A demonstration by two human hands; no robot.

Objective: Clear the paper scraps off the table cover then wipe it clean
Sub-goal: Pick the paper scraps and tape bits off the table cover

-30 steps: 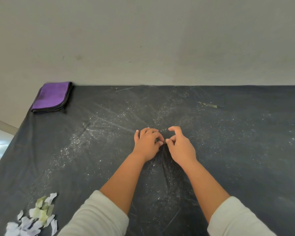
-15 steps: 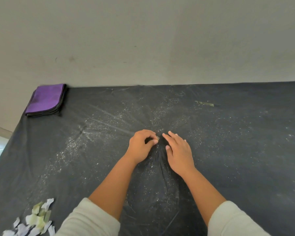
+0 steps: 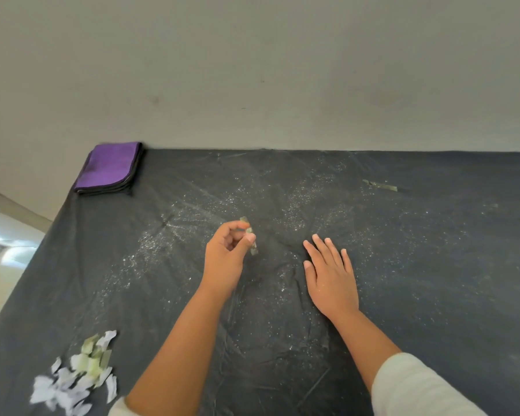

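On the table cover (image 3: pixel 433 265), left hand (image 3: pixel 224 259) now lifting scrap (image 3: pixel 250 235), right hand (image 3: pixel 330 274) flattened.

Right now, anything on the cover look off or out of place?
Yes. One stray greenish scrap lies alone at far right, apart from the scrap pile at near left. Whitish specks are scattered over the wrinkled table cover. The left hand pinches another scrap.

Two hands show: the left hand (image 3: pixel 227 259) and the right hand (image 3: pixel 330 274). One scrap (image 3: pixel 250 235) sits pinched in the left, one more scrap (image 3: pixel 380 185) lies far off, one pile (image 3: pixel 78 373) holds too many to count, and there is one purple cloth (image 3: pixel 108 168).
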